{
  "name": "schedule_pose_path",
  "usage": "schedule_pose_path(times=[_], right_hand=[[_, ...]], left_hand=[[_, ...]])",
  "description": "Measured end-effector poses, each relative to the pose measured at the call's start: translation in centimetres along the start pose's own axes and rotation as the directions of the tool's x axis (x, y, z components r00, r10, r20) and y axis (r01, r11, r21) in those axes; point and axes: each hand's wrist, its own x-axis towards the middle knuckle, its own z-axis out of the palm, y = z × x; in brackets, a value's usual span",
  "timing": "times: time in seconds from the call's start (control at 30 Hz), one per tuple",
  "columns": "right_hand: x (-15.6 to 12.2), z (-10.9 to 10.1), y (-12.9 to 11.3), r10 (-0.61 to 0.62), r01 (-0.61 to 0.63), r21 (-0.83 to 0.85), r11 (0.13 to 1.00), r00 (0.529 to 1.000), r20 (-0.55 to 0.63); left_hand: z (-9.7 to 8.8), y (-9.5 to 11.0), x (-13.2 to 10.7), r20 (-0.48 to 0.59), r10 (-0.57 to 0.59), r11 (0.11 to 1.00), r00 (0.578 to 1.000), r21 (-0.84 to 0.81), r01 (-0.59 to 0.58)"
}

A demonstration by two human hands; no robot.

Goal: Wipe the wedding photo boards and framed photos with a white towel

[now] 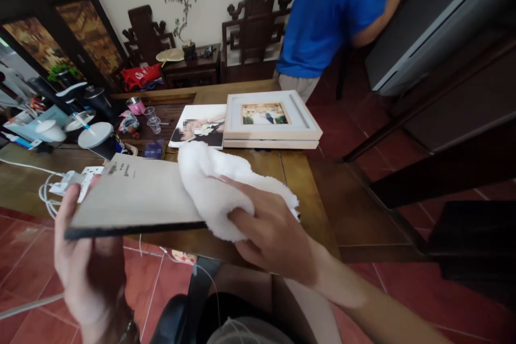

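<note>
My left hand (91,269) grips the left end of a flat grey-beige board (149,193), fingers underneath and thumb at its edge. The board has a dark near edge and small dark print in its far left corner; whether it is a book or a panel I cannot tell. Bunched in my right hand (274,226) is a fluffy white cloth (217,183), pressed against the board's right part, which it hides. Just beyond lie a white-bordered photo print (197,124) and light wooden picture frames (274,131), stacked.
The wooden table (314,199) holds a dark cup with a pale lid (97,137), clear plastic cups (152,121), a pink mug (136,106) and a white power strip (87,180) with cables at left. A person in a blue shirt (330,16) stands behind the frames.
</note>
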Motion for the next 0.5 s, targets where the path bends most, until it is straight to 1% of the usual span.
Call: schedule_pose_path(times=[0.03,0.07,0.1,0.13,0.17,0.2,0.23,0.27,0.33,0.37,0.4,0.43,0.47,0.5], right_hand=[[0.7,-0.8,0.3,0.044,-0.044,0.024,0.999,0.999,0.005],[1.3,-1.5,0.6,0.119,-0.119,0.063,0.991,0.993,0.007],[1.8,-2.0,0.9,0.221,-0.22,0.12,0.968,0.975,0.007],[2.3,-2.4,1.3,0.338,-0.332,0.198,0.922,0.941,0.003],[2.6,-2.6,1.7,0.458,-0.437,0.296,0.849,0.889,-0.002],[2.9,-2.6,2.1,0.571,-0.522,0.414,0.746,0.821,0.006],[2.9,-2.4,2.5,0.675,-0.578,0.541,0.61,0.738,0.028],[2.8,-2.0,2.8,0.763,-0.6,0.66,0.452,0.643,0.063],[2.1,-1.0,3.4,0.881,-0.567,0.815,0.119,0.439,0.177],[1.5,-0.3,3.5,0.909,-0.536,0.843,-0.034,0.335,0.249],[0.7,0.3,3.5,0.914,-0.505,0.846,-0.169,0.242,0.327],[-0.1,0.9,3.4,0.902,-0.477,0.833,-0.28,0.166,0.398],[-0.9,1.5,3.2,0.878,-0.458,0.809,-0.369,0.113,0.465],[-1.7,2.0,2.9,0.85,-0.445,0.781,-0.439,0.076,0.521]], left_hand=[[0.1,-0.6,0.1,-0.045,0.014,0.997,0.999,-0.079,-0.017],[0.3,-1.4,0.2,-0.06,0.029,0.99,0.998,-0.136,-0.037],[0.6,-2.3,0.2,-0.058,0.015,0.984,0.998,-0.178,-0.025],[0.8,-3.3,0.2,-0.056,-0.037,0.982,0.998,-0.185,0.026],[0.9,-4.3,0.2,-0.025,-0.107,0.98,0.994,-0.173,0.101],[1.0,-5.4,0.0,0.037,-0.201,0.968,0.979,-0.149,0.204],[0.9,-6.3,-0.3,0.096,-0.29,0.944,0.952,-0.131,0.301],[0.8,-7.2,-0.8,0.143,-0.368,0.913,0.919,-0.132,0.386],[0.3,-8.5,-2.3,0.294,-0.46,0.827,0.838,-0.202,0.524],[0.1,-8.9,-3.4,0.344,-0.468,0.771,0.814,-0.291,0.566],[-0.1,-9.2,-4.6,0.379,-0.462,0.709,0.801,-0.385,0.591],[-0.2,-9.4,-6.0,0.393,-0.477,0.657,0.786,-0.435,0.616],[-0.2,-9.6,-7.4,0.394,-0.515,0.609,0.761,-0.458,0.648],[-0.1,-9.7,-8.8,0.408,-0.554,0.557,0.726,-0.466,0.687]])
